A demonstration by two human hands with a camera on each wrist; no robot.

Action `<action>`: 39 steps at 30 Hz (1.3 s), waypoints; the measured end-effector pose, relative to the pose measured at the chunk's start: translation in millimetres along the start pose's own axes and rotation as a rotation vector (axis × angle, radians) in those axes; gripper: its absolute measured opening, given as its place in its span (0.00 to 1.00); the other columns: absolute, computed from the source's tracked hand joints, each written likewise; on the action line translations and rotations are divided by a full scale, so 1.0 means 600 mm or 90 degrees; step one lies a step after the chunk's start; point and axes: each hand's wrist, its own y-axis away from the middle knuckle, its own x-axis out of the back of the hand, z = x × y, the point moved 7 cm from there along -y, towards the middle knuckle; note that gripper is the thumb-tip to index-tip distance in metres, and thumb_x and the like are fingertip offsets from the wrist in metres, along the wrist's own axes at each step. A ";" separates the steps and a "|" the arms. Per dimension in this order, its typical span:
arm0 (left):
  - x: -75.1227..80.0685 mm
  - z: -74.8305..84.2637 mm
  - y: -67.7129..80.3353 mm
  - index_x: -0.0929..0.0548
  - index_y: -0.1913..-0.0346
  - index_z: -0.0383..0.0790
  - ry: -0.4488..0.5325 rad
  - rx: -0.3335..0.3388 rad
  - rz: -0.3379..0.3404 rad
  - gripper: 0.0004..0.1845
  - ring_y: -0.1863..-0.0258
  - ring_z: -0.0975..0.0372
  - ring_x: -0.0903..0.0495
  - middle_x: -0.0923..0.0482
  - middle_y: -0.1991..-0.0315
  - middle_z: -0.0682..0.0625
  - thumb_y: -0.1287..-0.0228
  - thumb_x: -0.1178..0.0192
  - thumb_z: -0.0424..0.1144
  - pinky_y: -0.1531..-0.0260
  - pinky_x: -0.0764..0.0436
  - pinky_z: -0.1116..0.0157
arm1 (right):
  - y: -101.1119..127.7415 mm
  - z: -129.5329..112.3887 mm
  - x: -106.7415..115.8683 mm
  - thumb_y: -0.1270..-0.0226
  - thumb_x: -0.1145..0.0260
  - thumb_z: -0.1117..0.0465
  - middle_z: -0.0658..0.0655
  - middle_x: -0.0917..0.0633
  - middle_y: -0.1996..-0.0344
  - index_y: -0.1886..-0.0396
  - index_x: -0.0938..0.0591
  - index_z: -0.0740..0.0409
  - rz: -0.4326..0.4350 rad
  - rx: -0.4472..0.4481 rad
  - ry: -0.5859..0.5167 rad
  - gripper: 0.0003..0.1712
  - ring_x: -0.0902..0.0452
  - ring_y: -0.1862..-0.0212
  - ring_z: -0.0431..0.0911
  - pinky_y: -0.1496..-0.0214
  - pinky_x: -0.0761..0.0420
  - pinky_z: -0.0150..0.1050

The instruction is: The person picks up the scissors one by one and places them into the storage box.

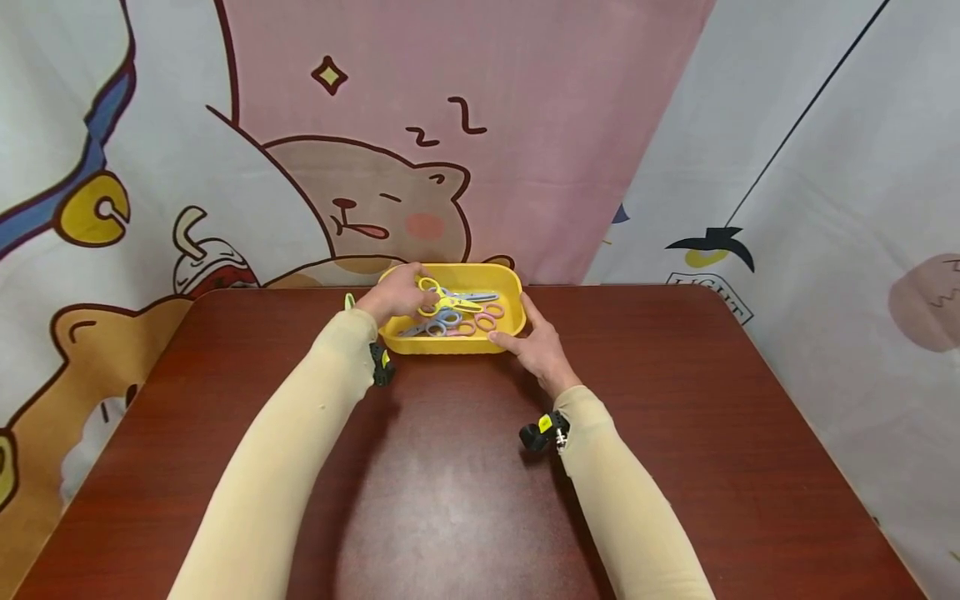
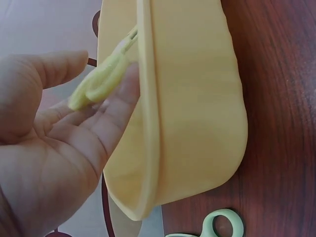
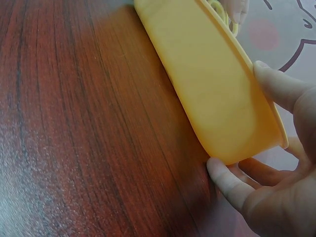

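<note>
Two hands are at work on one yellow tray (image 1: 510,287). The left hand (image 1: 397,293) has its fingers (image 2: 106,116) curled round the yellow scissors (image 1: 448,302), pinching a handle loop just above the tray's left rim; the left wrist view shows that loop lying across the fingertips. The right hand (image 1: 536,346) sits at about 4 o'clock of the tray, thumb (image 3: 229,180) on the near wall and fingers spread fairly wide round the right end, bracing rather than gripping anything loose.

Inside the tray, under the yellow pair, lie a blue pair of scissors (image 1: 438,321) and a pink pair of scissors (image 1: 483,317), handles overlapping. A green scissor handle (image 2: 224,226) lies on the table (image 1: 675,375) at roughly 9 o'clock of the tray, just beside it.

My judgement of the risks: the loops look tangled, so lifting the yellow pair could drag another pair up and spill it over the rim. The pinch is only on one loop, so the blades might swing open or slip free. If the right hand eases off, the light tray could slide or tip toward the pull.
</note>
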 end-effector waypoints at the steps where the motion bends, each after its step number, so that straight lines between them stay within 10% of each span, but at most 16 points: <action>1: 0.000 0.000 0.000 0.37 0.27 0.26 0.003 0.000 0.001 0.29 0.47 0.45 0.17 0.23 0.46 0.32 0.26 0.43 0.31 0.51 0.13 0.53 | 0.000 0.000 0.000 0.36 0.23 0.52 0.55 0.44 0.17 0.15 0.49 0.39 0.000 0.000 0.000 0.58 0.48 0.20 0.51 0.19 0.44 0.51; 19: 0.034 0.000 0.011 0.34 0.26 0.32 -0.130 0.040 0.041 0.30 0.39 0.48 0.24 0.29 0.31 0.36 0.25 0.41 0.41 0.45 0.18 0.56 | -0.001 -0.002 0.002 0.36 0.23 0.52 0.53 0.46 0.17 0.14 0.50 0.40 -0.004 0.001 0.001 0.59 0.51 0.19 0.50 0.18 0.47 0.51; 39: 0.074 -0.017 0.044 0.31 0.29 0.30 -0.074 -0.025 0.072 0.26 0.39 0.44 0.22 0.28 0.32 0.34 0.23 0.43 0.38 0.43 0.17 0.52 | 0.002 -0.002 0.000 0.35 0.24 0.52 0.54 0.45 0.17 0.15 0.50 0.38 -0.002 -0.010 0.002 0.58 0.50 0.19 0.52 0.18 0.47 0.52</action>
